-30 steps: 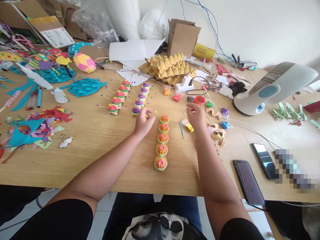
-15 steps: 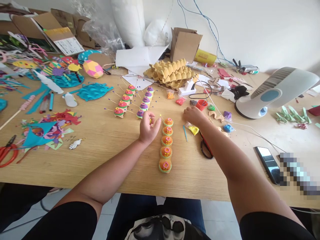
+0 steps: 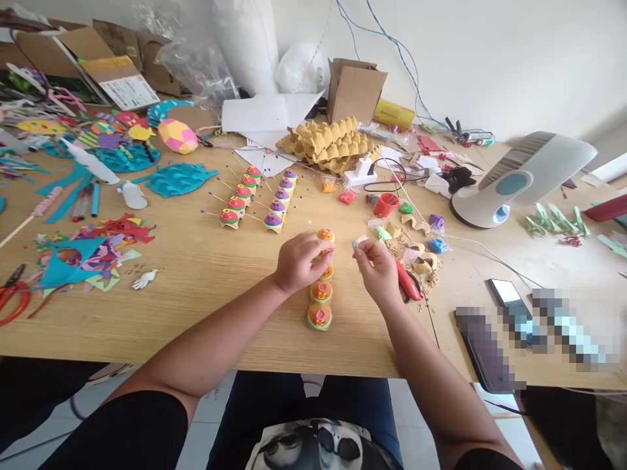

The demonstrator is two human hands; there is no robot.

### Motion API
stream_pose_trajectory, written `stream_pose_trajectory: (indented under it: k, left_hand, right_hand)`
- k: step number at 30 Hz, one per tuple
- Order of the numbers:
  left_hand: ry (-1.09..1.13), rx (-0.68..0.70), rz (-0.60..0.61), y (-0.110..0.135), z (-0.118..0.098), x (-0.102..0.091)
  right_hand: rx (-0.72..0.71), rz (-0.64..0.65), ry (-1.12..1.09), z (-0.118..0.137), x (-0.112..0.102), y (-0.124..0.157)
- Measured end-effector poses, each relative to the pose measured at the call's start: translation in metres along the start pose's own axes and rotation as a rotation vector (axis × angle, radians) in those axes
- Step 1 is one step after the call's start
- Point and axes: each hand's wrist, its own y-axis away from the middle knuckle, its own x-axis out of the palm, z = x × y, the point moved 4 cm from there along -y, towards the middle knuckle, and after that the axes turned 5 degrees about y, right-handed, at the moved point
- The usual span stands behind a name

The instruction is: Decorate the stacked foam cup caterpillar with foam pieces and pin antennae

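My left hand (image 3: 302, 264) is closed in a pinch over the upper part of a row of orange-painted egg-carton cups (image 3: 321, 292); what its fingertips hold is hidden. These cups have green rims, pink rings and small faces. A yellow-tipped pin (image 3: 310, 226) sticks up at the far end of the row. To the right, my right hand (image 3: 378, 269) pinches a thin blue stick (image 3: 355, 244), of which only the tip shows. Beyond my left hand stand a red row of cups (image 3: 236, 203) and a purple one (image 3: 277, 206), both with pins stuck out sideways.
Clay packets and a red cup (image 3: 386, 205) lie beyond my right hand, with a red-handled tool (image 3: 409, 282) beside it. A white fan (image 3: 514, 183) and phones (image 3: 509, 303) are at right. Paper scraps (image 3: 93, 251) and red scissors (image 3: 14, 297) lie left.
My right hand has come back toward me from the clay packets, and the blue stick is off the table. My left hand has moved right and nearer, over the orange row.
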Motion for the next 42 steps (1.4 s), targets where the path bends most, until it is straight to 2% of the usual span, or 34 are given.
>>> stream_pose_trajectory:
  k: [2,6,10,19,26,33,42]
  left_hand:
    - [-0.032,0.037,0.041,0.001,-0.006,0.001]
    - [-0.067,0.044,0.111,0.002,-0.008,0.005]
    - [-0.055,0.054,0.154,0.003,-0.009,0.008]
    - [-0.020,0.015,0.125,0.003,-0.007,0.008]
    - [-0.013,0.039,0.088,0.001,-0.007,0.005]
    - [0.114,-0.074,0.061,0.001,-0.003,0.006]
    - [0.215,-0.166,0.059,0.000,-0.003,0.007]
  right_hand:
    - [-0.074,-0.024,0.055,-0.001,0.003,0.006]
    - [-0.253,0.015,0.130,-0.002,0.009,0.010]
    - [-0.311,0.029,0.119,0.000,0.010,0.013]
    - [-0.296,0.033,0.087,0.002,0.011,0.014]
    - [-0.203,0.022,0.027,-0.001,0.010,0.016]
    - [-0.154,0.009,-0.076,-0.002,0.009,0.017]
    - [-0.115,0.061,-0.053,0.002,0.013,0.018]
